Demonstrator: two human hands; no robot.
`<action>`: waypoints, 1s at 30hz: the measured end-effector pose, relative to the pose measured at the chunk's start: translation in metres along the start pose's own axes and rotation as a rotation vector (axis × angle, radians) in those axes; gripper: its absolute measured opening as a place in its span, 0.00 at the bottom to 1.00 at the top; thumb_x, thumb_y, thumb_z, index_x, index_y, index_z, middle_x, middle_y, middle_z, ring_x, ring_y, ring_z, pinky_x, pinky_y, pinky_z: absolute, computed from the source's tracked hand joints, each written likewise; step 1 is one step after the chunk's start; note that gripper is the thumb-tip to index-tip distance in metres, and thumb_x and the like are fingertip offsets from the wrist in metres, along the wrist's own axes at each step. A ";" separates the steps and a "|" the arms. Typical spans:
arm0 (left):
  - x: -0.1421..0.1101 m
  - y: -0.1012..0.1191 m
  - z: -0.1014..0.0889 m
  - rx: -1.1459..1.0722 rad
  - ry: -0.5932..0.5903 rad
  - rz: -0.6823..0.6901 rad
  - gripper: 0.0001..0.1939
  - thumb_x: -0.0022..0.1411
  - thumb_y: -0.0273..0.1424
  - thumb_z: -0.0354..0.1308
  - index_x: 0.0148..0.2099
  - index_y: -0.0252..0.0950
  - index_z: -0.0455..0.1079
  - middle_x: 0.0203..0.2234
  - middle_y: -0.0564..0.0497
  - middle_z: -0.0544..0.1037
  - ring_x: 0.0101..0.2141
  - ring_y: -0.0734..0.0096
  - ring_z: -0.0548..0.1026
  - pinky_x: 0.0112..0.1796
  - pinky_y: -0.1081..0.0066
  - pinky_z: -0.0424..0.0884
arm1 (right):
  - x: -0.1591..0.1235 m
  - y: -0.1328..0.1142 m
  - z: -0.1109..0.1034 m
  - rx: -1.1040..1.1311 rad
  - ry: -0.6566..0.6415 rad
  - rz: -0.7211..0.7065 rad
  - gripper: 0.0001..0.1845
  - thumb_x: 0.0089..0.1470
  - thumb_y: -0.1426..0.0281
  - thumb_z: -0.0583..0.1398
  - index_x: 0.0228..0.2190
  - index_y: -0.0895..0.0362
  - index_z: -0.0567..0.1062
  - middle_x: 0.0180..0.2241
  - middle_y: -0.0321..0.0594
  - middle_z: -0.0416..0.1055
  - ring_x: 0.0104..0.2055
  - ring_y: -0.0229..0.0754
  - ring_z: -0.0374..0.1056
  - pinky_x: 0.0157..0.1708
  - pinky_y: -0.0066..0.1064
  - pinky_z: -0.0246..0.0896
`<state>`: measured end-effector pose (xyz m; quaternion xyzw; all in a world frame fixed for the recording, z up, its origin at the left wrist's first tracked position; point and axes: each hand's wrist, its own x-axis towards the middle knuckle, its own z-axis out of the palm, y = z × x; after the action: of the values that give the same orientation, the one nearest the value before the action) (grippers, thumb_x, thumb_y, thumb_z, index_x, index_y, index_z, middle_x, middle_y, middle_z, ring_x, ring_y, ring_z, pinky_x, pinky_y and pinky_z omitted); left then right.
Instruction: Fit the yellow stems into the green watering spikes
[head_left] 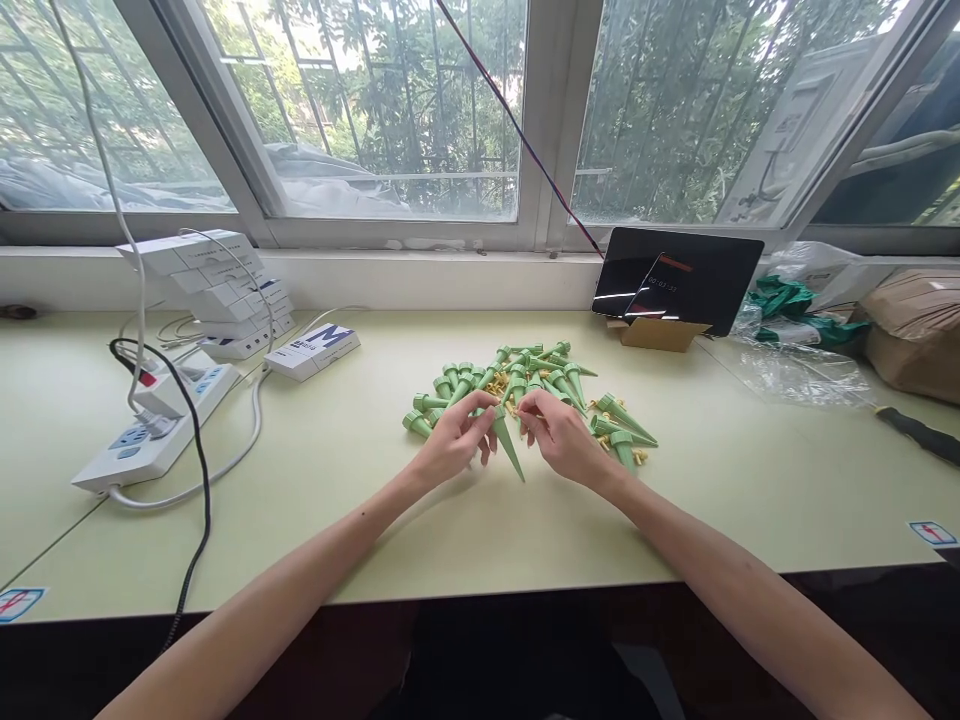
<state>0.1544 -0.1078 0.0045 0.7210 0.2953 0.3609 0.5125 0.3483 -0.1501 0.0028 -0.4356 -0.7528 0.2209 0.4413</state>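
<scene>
My left hand [454, 440] holds a green plastic plant watering spike [509, 450] by its wide capped end, with the long point slanting down toward me. Just right of it, my right hand [559, 432] is closed in a pinch close to the spike's cap. Whatever lies between those fingertips is too small to make out. Behind both hands spreads a heap of similar green spikes [574, 380], lying in many directions. Small yellow plastic pieces [496, 384] are scattered among them, with a few more at the right of the heap.
A white power strip [154, 430] with cables sits at left, near stacked white boxes [232, 285] and a single white box [315, 350]. At the back, a dark screen [720, 280] stands behind a phone [660, 290] on a cardboard stand [660, 335]. Plastic bags [806, 370] lie at right.
</scene>
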 end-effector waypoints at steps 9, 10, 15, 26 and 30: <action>0.000 0.006 0.001 -0.067 0.001 -0.009 0.14 0.66 0.43 0.54 0.42 0.36 0.62 0.28 0.55 0.68 0.21 0.77 0.73 0.22 0.73 0.71 | -0.001 0.002 0.002 -0.049 0.031 -0.035 0.08 0.64 0.71 0.52 0.35 0.54 0.70 0.31 0.39 0.70 0.30 0.39 0.66 0.30 0.31 0.62; 0.000 0.006 0.001 -0.068 0.006 -0.010 0.14 0.66 0.43 0.54 0.42 0.36 0.62 0.28 0.55 0.67 0.21 0.78 0.73 0.22 0.73 0.71 | -0.001 0.002 0.002 -0.055 0.030 -0.043 0.08 0.64 0.72 0.52 0.35 0.55 0.71 0.31 0.39 0.70 0.30 0.39 0.67 0.30 0.31 0.62; 0.000 0.007 0.002 -0.111 0.012 -0.007 0.14 0.66 0.42 0.54 0.40 0.36 0.60 0.26 0.57 0.67 0.21 0.77 0.72 0.22 0.74 0.70 | 0.000 0.000 0.002 -0.060 0.039 -0.081 0.10 0.63 0.74 0.53 0.37 0.56 0.75 0.30 0.39 0.72 0.32 0.39 0.68 0.32 0.30 0.63; 0.000 -0.001 0.000 -0.147 -0.047 -0.021 0.12 0.67 0.42 0.52 0.41 0.38 0.61 0.22 0.56 0.69 0.23 0.73 0.71 0.25 0.71 0.71 | -0.002 0.002 0.005 -0.070 -0.034 -0.103 0.11 0.63 0.74 0.53 0.39 0.55 0.76 0.33 0.41 0.75 0.33 0.40 0.68 0.34 0.31 0.63; -0.001 0.000 -0.001 -0.062 -0.030 -0.024 0.14 0.66 0.43 0.53 0.42 0.37 0.62 0.22 0.56 0.70 0.22 0.74 0.71 0.25 0.71 0.70 | -0.002 0.000 0.006 -0.085 -0.047 -0.108 0.11 0.64 0.72 0.53 0.37 0.55 0.75 0.30 0.40 0.74 0.31 0.40 0.66 0.33 0.31 0.61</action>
<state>0.1535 -0.1079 0.0045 0.7064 0.2848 0.3529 0.5434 0.3439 -0.1516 -0.0012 -0.4075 -0.7940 0.1748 0.4159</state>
